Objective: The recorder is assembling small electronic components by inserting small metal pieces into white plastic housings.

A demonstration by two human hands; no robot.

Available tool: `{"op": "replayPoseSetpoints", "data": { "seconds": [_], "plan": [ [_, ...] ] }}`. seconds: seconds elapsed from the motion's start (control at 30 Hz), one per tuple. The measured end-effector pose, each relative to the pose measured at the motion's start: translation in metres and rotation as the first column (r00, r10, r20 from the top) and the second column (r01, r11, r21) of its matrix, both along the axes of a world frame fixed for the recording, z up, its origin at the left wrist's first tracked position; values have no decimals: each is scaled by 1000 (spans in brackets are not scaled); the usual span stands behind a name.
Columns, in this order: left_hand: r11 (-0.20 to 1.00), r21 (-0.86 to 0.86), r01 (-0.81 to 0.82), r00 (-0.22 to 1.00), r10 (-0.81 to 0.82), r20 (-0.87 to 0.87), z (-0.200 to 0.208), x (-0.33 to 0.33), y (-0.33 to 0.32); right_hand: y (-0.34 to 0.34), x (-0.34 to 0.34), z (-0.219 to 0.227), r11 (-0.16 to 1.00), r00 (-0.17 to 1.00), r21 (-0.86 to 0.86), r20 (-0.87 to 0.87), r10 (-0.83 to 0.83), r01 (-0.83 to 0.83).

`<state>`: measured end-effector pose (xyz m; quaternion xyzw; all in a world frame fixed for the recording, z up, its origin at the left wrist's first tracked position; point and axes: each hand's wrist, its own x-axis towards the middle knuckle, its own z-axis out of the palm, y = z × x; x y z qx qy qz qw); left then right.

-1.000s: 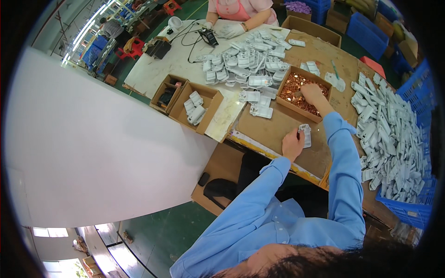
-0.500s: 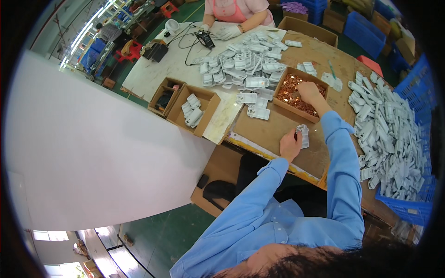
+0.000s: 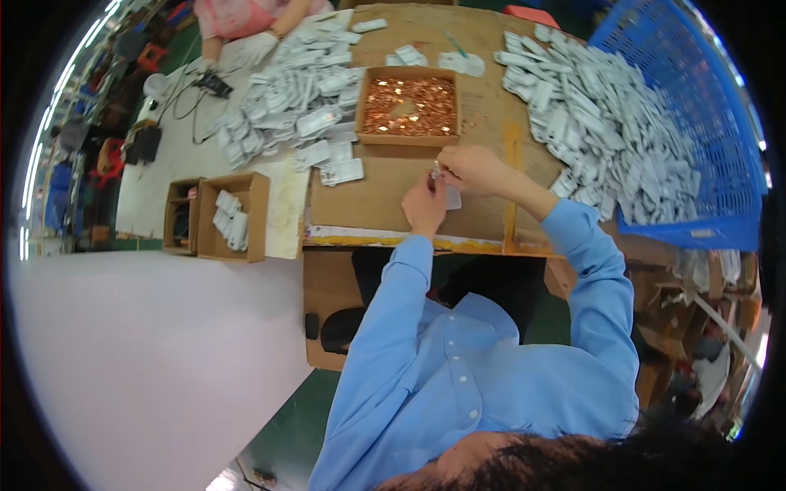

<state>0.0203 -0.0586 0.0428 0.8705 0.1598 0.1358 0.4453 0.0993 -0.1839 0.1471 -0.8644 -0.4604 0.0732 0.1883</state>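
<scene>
In front of me on the cardboard-topped table, my left hand [image 3: 423,204] is closed round a white plastic housing [image 3: 453,199]. My right hand [image 3: 476,169] pinches at the far end of that housing, its fingers meeting those of the left. What sits between the right fingertips is too small to make out. Just beyond the hands stands a shallow cardboard box [image 3: 409,140] filled with small copper-coloured metal pieces [image 3: 405,96]. A few more white housings [image 3: 341,171] lie left of it.
A large heap of white housings [image 3: 573,106] spills from a blue plastic crate [image 3: 708,233] on the right. Another pile [image 3: 286,98] lies left, near a gloved co-worker [image 3: 254,49]. Small cardboard boxes [image 3: 255,221] stand at the table's left edge, beside a pale panel [image 3: 164,327].
My right hand has come out of the box of copper pieces to the housing in my left hand. The whole view has turned, and the table now lies straighter ahead.
</scene>
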Motion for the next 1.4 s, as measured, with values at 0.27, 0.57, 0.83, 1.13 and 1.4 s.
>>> {"op": "replayPoseSetpoints", "data": {
  "seconds": [0.27,0.57,0.83,1.13,1.4],
  "plan": [
    [997,0,74,993,-74,-96,5,-4,0,-12,-24,-49,968,971,88,5,-238,237],
    [994,-15,113,992,-113,-59,-1,-3,3,-6,-28,-64,947,967,214,34,-251,238],
    [993,1,118,989,-117,-88,-2,-2,5,-5,-18,-63,786,808,279,-412,-421,552],
    [988,-27,153,988,-153,-19,-5,-4,6,-8,-3,-59,883,835,145,-422,-352,446],
    [979,-20,201,980,-200,5,-14,-5,12,-1,4,-56,934,904,-25,-243,-352,357]
  ]
}}
